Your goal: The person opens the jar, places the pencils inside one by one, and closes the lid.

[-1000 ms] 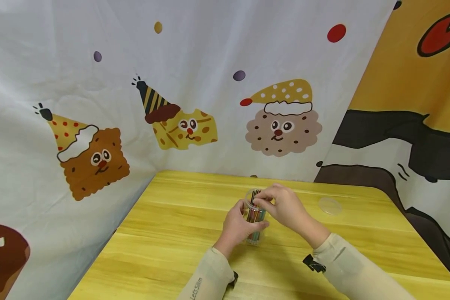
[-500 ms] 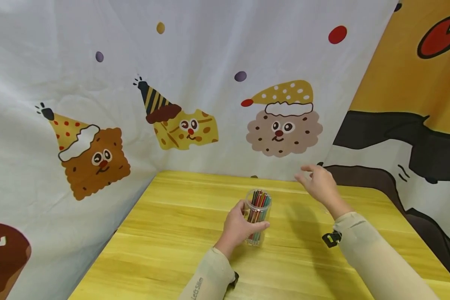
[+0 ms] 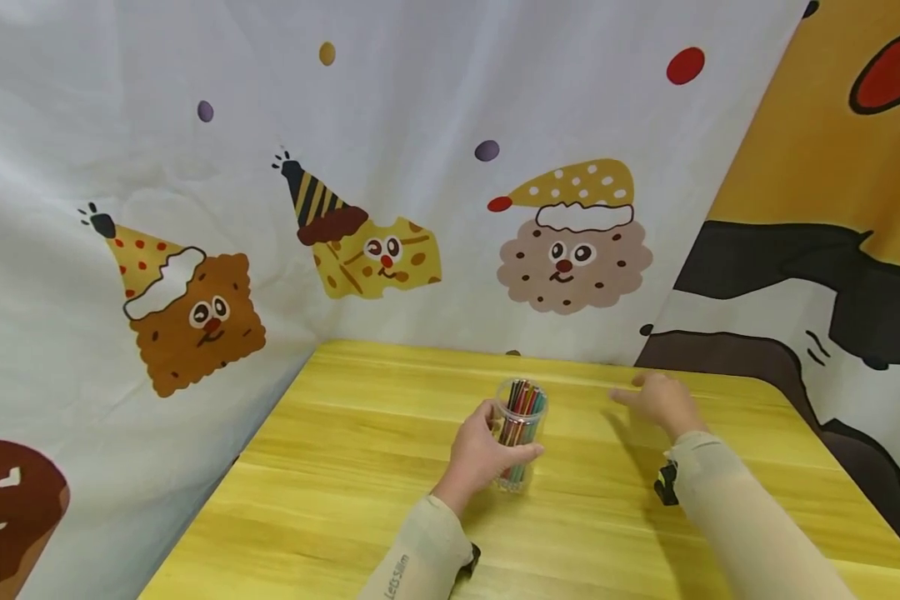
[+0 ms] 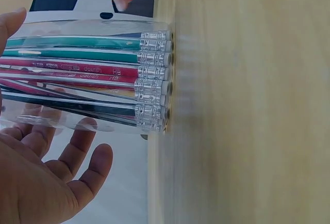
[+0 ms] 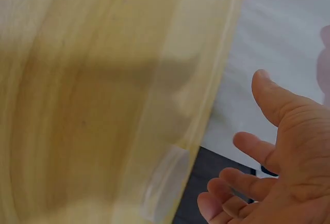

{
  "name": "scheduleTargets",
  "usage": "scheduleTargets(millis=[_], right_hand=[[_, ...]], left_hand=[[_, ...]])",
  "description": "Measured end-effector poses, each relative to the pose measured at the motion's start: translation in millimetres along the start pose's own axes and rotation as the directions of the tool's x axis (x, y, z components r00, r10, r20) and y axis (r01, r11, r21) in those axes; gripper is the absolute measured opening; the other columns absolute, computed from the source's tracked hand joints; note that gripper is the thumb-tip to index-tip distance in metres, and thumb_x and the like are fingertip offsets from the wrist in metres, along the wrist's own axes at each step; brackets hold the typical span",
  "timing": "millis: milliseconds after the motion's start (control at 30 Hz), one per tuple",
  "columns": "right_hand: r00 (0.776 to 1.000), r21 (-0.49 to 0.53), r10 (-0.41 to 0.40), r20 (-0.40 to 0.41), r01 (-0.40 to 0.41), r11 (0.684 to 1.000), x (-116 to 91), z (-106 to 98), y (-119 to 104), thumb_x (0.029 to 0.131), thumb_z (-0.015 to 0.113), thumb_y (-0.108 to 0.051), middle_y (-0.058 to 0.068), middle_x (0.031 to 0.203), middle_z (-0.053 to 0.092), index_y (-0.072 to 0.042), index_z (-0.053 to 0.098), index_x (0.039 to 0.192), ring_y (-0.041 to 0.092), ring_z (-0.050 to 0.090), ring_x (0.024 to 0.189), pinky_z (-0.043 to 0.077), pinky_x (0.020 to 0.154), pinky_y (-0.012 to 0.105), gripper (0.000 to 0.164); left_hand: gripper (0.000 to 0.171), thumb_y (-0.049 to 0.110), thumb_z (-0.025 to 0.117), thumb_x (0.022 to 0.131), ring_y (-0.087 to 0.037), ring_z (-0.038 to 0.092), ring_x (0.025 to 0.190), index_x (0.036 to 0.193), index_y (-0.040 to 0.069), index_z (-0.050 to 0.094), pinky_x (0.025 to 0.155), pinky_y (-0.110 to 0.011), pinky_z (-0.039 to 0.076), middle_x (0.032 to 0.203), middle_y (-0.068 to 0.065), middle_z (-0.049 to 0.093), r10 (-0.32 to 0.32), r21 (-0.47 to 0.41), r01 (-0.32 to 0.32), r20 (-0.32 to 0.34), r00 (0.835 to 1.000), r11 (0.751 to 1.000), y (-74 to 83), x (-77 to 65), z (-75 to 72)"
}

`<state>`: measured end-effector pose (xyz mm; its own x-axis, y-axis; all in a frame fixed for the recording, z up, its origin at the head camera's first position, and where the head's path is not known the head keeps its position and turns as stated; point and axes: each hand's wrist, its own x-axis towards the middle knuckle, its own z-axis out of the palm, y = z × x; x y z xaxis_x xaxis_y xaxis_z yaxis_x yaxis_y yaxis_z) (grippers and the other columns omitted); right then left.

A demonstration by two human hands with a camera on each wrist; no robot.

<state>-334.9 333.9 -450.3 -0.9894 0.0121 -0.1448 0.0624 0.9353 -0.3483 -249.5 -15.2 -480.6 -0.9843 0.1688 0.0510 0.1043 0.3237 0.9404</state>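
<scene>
A clear plastic jar [image 3: 521,450] stands upright on the table, filled with pencils [image 3: 527,398]. Their eraser ends, at the jar's bottom, show in the left wrist view on green, red and black pencils [image 4: 77,74]. Round the jar's side, my left hand [image 3: 480,454] holds it with thumb and fingers. My right hand [image 3: 663,402] hovers over the table to the right, its fingers loosely bent around nothing. In the right wrist view a round clear lid [image 5: 166,182] lies on the table below that hand [image 5: 289,167]; in the head view the hand and arm hide the lid.
The wood-grain table [image 3: 345,467] ends at the back against a white cloth [image 3: 420,100] printed with cartoon snacks. A patterned orange and black part [image 3: 795,250] of the backdrop rises along the right side.
My right hand has left the jar's mouth, swung right, then lowered toward the lid, letting go of the pencils. The left hand has kept its hold on the jar.
</scene>
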Motion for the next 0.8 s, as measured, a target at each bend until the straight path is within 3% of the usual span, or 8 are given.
scheduleTargets(millis=[300,567,667,733,800], right_hand=[[0.998,-0.063,-0.019,0.064,0.023,0.998,9.1,18.7,8.3,0.102,0.061,-0.064,0.033,0.141,0.064,0.011,0.062,0.139,0.060,0.057,0.128,0.040,0.111,0.074,0.084],[0.999,-0.068,-0.026,0.021,0.027,0.997,12.9,20.9,13.1,0.103,0.066,-0.048,0.034,0.140,0.063,0.015,0.054,0.143,0.061,0.056,0.128,0.045,0.108,0.071,0.076],[1.000,-0.058,-0.010,0.012,0.011,0.998,11.4,17.6,17.2,0.101,0.072,-0.035,0.032,0.115,0.070,0.017,0.065,0.122,0.051,0.066,0.104,0.056,0.092,0.061,0.057],[1.000,-0.069,0.016,0.021,-0.015,0.998,9.4,13.5,20.9,0.100,0.073,-0.030,0.025,0.097,0.069,0.012,0.070,0.102,0.039,0.064,0.086,0.056,0.079,0.051,0.041],[0.998,-0.094,0.056,0.029,-0.053,0.994,6.9,8.4,26.0,0.100,0.071,-0.029,0.026,0.096,0.069,0.009,0.070,0.097,0.037,0.063,0.082,0.055,0.075,0.050,0.038]], left_hand=[[0.072,0.049,0.096,0.077,-0.014,0.066,0.101,0.135,0.025,0.061,0.083,-0.042,0.061,0.122,0.004,0.068,0.008,-0.005,-0.008,-0.005,1.000,1.000,0.7,1.1,1.3],[0.074,0.051,0.096,0.077,-0.014,0.065,0.104,0.136,0.026,0.060,0.085,-0.042,0.060,0.123,0.006,0.068,0.010,0.026,-0.010,-0.017,1.000,1.000,0.4,2.2,0.9],[0.074,0.052,0.096,0.077,-0.013,0.065,0.103,0.136,0.026,0.060,0.085,-0.041,0.060,0.122,0.006,0.068,0.010,0.029,-0.009,-0.013,1.000,1.000,-0.4,2.5,1.4],[0.074,0.052,0.096,0.077,-0.014,0.065,0.102,0.136,0.025,0.061,0.084,-0.041,0.060,0.122,0.005,0.068,0.013,0.031,-0.013,-0.012,1.000,0.999,-0.7,3.0,1.8],[0.075,0.051,0.096,0.077,-0.014,0.065,0.103,0.137,0.025,0.061,0.084,-0.041,0.060,0.123,0.005,0.068,0.015,0.030,-0.014,-0.012,1.000,0.999,-0.5,3.5,2.0]])
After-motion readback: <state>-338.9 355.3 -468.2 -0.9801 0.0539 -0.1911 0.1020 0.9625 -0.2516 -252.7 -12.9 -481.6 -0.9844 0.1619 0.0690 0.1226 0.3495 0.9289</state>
